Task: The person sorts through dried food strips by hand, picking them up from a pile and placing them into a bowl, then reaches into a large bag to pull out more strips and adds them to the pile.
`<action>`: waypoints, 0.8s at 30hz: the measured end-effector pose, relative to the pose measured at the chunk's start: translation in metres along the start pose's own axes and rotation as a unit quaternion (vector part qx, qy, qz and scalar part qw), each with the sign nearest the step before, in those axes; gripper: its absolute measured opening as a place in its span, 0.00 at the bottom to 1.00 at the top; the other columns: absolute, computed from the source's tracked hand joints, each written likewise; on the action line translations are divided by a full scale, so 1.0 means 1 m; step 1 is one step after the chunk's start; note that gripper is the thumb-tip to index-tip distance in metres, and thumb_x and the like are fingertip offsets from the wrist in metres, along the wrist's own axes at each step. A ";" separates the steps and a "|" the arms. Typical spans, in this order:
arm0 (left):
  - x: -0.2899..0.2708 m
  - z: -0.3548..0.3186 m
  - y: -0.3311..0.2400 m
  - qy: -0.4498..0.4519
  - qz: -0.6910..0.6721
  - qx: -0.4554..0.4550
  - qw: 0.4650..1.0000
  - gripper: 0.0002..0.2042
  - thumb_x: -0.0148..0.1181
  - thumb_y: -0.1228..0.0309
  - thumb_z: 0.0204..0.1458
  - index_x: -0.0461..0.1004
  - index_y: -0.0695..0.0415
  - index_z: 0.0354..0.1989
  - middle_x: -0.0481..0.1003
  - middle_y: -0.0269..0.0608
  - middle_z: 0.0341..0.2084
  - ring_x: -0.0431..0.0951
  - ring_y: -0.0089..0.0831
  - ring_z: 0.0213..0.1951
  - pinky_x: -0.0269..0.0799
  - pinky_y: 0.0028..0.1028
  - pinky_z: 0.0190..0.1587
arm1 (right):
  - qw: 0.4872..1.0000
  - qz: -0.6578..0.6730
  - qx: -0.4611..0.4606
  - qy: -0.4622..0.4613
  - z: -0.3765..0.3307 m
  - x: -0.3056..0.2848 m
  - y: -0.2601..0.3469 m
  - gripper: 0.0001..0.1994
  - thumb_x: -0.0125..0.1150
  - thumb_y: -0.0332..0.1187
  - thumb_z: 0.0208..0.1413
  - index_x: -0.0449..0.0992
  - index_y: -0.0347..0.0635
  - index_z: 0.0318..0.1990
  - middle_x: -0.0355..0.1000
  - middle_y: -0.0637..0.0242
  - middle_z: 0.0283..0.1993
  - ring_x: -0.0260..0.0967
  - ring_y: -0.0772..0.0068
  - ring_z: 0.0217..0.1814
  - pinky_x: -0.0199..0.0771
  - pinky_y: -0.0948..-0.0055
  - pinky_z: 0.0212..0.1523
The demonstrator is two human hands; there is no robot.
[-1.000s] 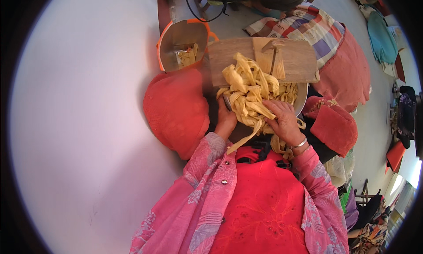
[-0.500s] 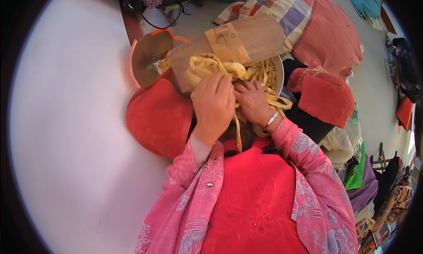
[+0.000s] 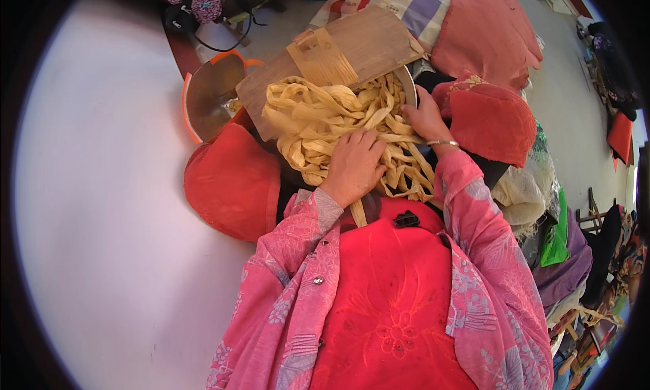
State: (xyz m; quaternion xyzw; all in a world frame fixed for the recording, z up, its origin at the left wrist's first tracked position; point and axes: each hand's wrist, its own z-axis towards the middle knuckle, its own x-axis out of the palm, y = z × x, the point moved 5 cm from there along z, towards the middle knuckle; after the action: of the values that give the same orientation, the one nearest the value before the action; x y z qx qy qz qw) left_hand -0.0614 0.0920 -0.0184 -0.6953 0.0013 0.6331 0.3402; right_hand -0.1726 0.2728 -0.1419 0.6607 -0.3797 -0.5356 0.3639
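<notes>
A loose heap of long, pale yellow flat strips fills a pale-rimmed bowl in front of me and hangs over its near side. My left hand lies on the near part of the heap, fingers extended and slightly bent over the strips, gripping none that I can see. At the bowl's right rim is my right hand, with a silver bracelet at the wrist. Its thumb is inside and its fingers outside, closed on the rim. A wooden board with a paler wooden piece fixed on it rests across the far side of the bowl.
An orange-rimmed container stands left of the board. Red padded covers lie on both sides, left and right. Checked cloth and a faded red cloth lie beyond. A bright green bag is at the right.
My hands have moved apart: the left came down onto the near strips, the right went to the bowl's rim. The strips now lie spread out in a wider heap.
</notes>
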 end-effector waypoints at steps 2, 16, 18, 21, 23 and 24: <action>-0.003 -0.010 0.006 -0.013 -0.020 0.006 1.000 0.21 0.67 0.66 0.41 0.71 0.59 0.45 0.70 0.43 0.49 0.69 0.43 0.54 0.63 0.38 0.57 | 0.998 -0.049 -0.014 -0.039 -0.010 0.006 0.001 0.23 0.60 0.28 0.48 0.67 0.32 0.54 0.70 0.44 0.47 0.69 0.46 0.50 0.69 0.59 0.52; -0.005 -0.041 0.030 0.080 -0.067 -0.026 0.994 0.15 0.66 0.66 0.41 0.72 0.56 0.37 0.74 0.37 0.41 0.72 0.39 0.45 0.63 0.36 0.49 | 0.960 0.065 0.131 0.238 -0.125 -0.010 0.044 0.33 0.64 0.38 0.56 0.58 0.32 0.65 0.73 0.53 0.49 0.70 0.76 0.47 0.72 0.73 0.46; -0.008 -0.038 0.030 0.065 -0.070 -0.022 0.995 0.16 0.66 0.65 0.42 0.73 0.56 0.39 0.74 0.37 0.41 0.72 0.39 0.46 0.63 0.36 0.49 | 0.964 0.052 0.010 0.260 -0.133 -0.010 0.057 0.36 0.65 0.38 0.56 0.54 0.32 0.66 0.73 0.51 0.50 0.71 0.76 0.49 0.72 0.74 0.47; -0.010 -0.038 0.028 0.070 -0.079 -0.005 0.994 0.20 0.67 0.63 0.41 0.73 0.55 0.43 0.72 0.37 0.43 0.70 0.38 0.49 0.62 0.36 0.51 | 0.963 0.141 0.140 0.182 -0.129 -0.001 0.044 0.40 0.66 0.44 0.55 0.52 0.32 0.67 0.73 0.50 0.50 0.72 0.69 0.50 0.71 0.70 0.51; -0.012 -0.042 0.028 0.059 -0.082 -0.003 0.995 0.21 0.68 0.64 0.40 0.73 0.56 0.43 0.71 0.37 0.43 0.69 0.38 0.49 0.61 0.35 0.51 | 0.923 0.292 0.233 0.096 -0.123 0.017 0.007 0.34 0.64 0.43 0.55 0.60 0.30 0.62 0.75 0.51 0.46 0.74 0.65 0.47 0.72 0.68 0.49; -0.012 -0.042 0.028 0.050 -0.082 -0.006 0.995 0.21 0.68 0.64 0.40 0.73 0.56 0.43 0.71 0.37 0.42 0.69 0.38 0.48 0.61 0.35 0.51 | 0.948 0.213 0.223 0.082 -0.118 0.022 -0.002 0.30 0.64 0.42 0.55 0.63 0.30 0.59 0.76 0.52 0.44 0.74 0.66 0.46 0.72 0.68 0.48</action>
State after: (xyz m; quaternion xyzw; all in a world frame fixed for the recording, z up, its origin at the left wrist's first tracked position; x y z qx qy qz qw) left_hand -0.0387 0.0453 -0.0224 -0.7260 -0.0424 0.5677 0.3858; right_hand -0.0529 0.2628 -0.1338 0.6702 -0.5900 -0.2918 0.3428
